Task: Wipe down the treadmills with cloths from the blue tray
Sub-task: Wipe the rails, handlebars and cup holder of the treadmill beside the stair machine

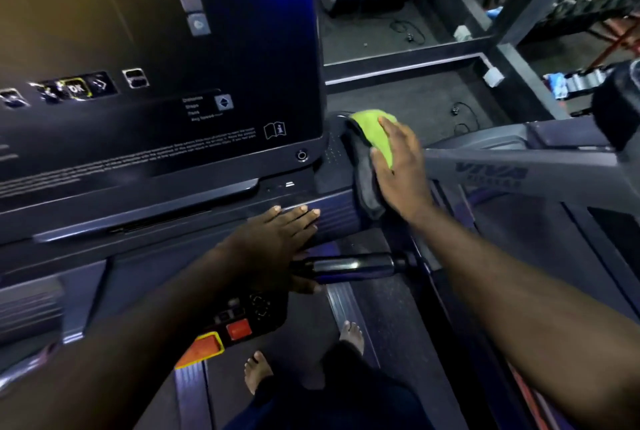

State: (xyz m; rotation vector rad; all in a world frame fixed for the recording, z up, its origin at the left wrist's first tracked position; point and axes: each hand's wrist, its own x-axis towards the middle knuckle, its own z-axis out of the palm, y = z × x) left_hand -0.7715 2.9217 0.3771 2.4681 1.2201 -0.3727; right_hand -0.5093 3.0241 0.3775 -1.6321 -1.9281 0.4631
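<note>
Firmly flattened, the right hand (398,169) pressed a lime-green and grey microfibre cloth (372,123) against the right shoulder of the black, dark-screened treadmill console (156,48), at two o'clock from the left hand (273,242). That hand lay with straight fingers on the console ledge, gripping nothing. The right hand's fingers were straight too, pinning the cloth rather than clutching it. Its grey fold appeared to drape over the edge at six o'clock, so a hasty stroke could have let it slide off. A sweep towards nine o'clock risked brushing the small round button (302,155) beside the screen.
</note>
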